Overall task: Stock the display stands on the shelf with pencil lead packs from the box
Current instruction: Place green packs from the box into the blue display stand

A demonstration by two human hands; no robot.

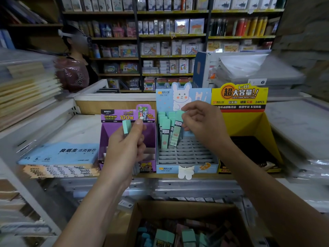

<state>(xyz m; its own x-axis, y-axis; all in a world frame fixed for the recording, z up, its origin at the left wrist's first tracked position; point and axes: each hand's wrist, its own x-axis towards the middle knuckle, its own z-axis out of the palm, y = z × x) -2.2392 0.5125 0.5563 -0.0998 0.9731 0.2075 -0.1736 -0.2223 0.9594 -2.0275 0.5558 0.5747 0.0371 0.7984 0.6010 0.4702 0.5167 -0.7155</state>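
The left hand (pixel 124 145) is held up in front of the purple stand (pixel 124 116). Its arm comes up from the bottom left. The fingers are curled and the thumb points up. They grip a green pack (pixel 126 127), which stands up straight, and its top sticks out above the fingers.

The right hand (pixel 203 123) is over the back of the blue stand (pixel 195 168). Its arm comes in from the bottom right and the wrist is bent. The thumb and fingers pinch the top of a second pack (pixel 176 133). This pack leans a little. Its low end is down at the slots, just beside a row of packs (pixel 164 129) in the back left corner of the blue stand. I cannot tell if it sits in a slot.

The blue stand is in the middle of the shelf (pixel 204 176), near the front edge. The purple stand touches its left side. A yellow stand (pixel 249 125) is on its right side.

The box (pixel 135 220) is low down, under the shelf's front edge, between the two arms. There are loose packs (pixel 165 236) in it.
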